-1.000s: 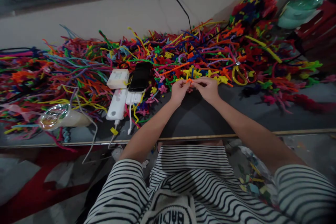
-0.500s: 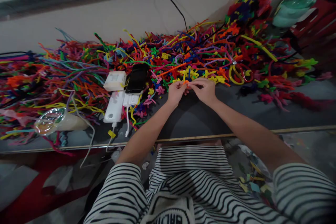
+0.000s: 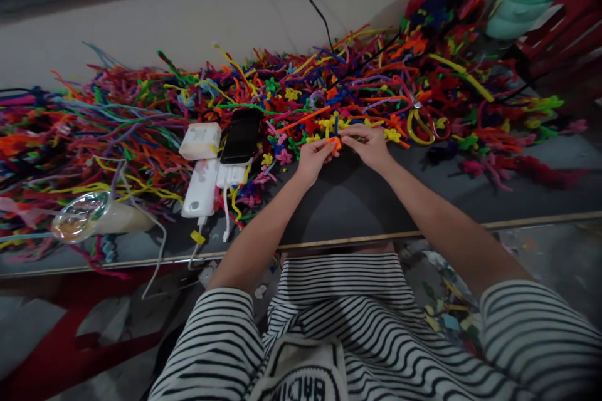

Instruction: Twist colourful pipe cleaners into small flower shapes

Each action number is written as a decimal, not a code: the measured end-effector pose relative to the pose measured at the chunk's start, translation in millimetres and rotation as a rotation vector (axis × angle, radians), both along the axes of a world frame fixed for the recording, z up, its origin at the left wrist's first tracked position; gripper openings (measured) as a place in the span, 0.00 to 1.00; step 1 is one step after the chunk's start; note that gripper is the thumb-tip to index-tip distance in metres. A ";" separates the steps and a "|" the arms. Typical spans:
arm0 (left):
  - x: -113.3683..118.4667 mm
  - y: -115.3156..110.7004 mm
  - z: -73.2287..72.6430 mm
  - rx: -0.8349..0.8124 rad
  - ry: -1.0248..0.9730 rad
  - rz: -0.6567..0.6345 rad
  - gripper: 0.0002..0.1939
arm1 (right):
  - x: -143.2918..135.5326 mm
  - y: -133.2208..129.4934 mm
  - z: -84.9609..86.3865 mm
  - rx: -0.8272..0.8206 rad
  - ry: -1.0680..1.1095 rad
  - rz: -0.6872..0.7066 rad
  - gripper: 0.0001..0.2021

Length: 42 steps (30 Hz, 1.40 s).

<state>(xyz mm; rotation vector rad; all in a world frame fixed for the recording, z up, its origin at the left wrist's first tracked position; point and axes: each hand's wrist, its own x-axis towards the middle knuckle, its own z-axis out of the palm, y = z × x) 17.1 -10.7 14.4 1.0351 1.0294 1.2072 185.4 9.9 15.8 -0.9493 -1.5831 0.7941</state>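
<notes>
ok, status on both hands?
Left hand and right hand both pinch small orange pipe-cleaner piece. Tangled multicoloured pipe-cleaner pile crowds behind; yellow-handled scissors alongside.

Black phone (image 3: 242, 136) beside white power bank (image 3: 199, 188), yellow scissors (image 3: 422, 126)

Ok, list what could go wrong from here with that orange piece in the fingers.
1. The orange pipe cleaner piece, pinched between the left hand and right hand, is small; dropped, it could vanish into the pipe cleaner pile.
2. The scissors lie half buried beside the right hand; a blind reach might meet them.
3. The phone sits near loose strands and could get snagged.
</notes>
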 end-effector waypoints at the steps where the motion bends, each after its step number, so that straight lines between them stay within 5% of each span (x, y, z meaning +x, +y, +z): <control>1: -0.2 -0.1 0.2 -0.002 -0.002 -0.025 0.05 | 0.2 -0.8 0.9 -0.021 -0.009 0.036 0.20; 22: -0.6 -0.6 0.5 0.005 0.023 -0.101 0.07 | -6.1 -10.5 6.1 0.030 -0.061 -0.005 0.08; 28: 0.9 0.7 -0.8 0.033 -0.026 -0.072 0.06 | -10.2 -18.8 8.9 0.093 -0.035 -0.041 0.13; 34: 1.9 6.9 -11.9 0.138 0.015 0.086 0.04 | -14.0 -17.9 0.3 -0.076 0.023 -0.090 0.25; 42: -0.9 6.1 -16.3 0.318 0.174 0.049 0.12 | -20.0 -27.1 1.9 -0.091 -0.049 -0.118 0.22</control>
